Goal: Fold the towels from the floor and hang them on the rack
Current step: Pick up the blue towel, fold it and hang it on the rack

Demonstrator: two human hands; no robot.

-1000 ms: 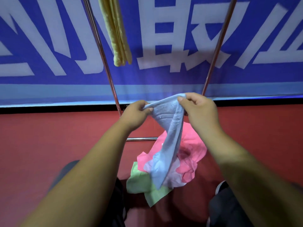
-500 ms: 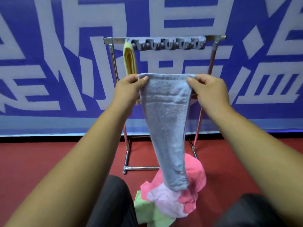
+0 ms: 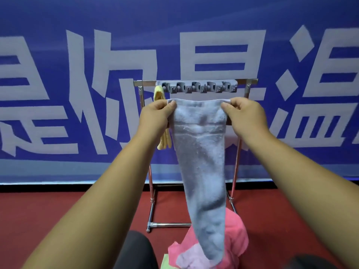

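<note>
Red floor (image 3: 58, 220) and a blue banner (image 3: 77, 55) with white lettering lie behind everything. The blue towel (image 3: 200, 152) hangs long and narrow in front of the rack (image 3: 250, 81), with one top corner pinched between thumb and fingers of the left hand (image 3: 155, 115) and the other in the right hand (image 3: 244, 115). It looks folded lengthwise but is not yet hung. A yellow towel (image 3: 159, 95) is draped at the rack's left end. A pink towel (image 3: 235, 235), a lilac towel (image 3: 186, 259) and a green towel (image 3: 165, 263) lie heaped on the floor, so most of the job seems left.
</note>
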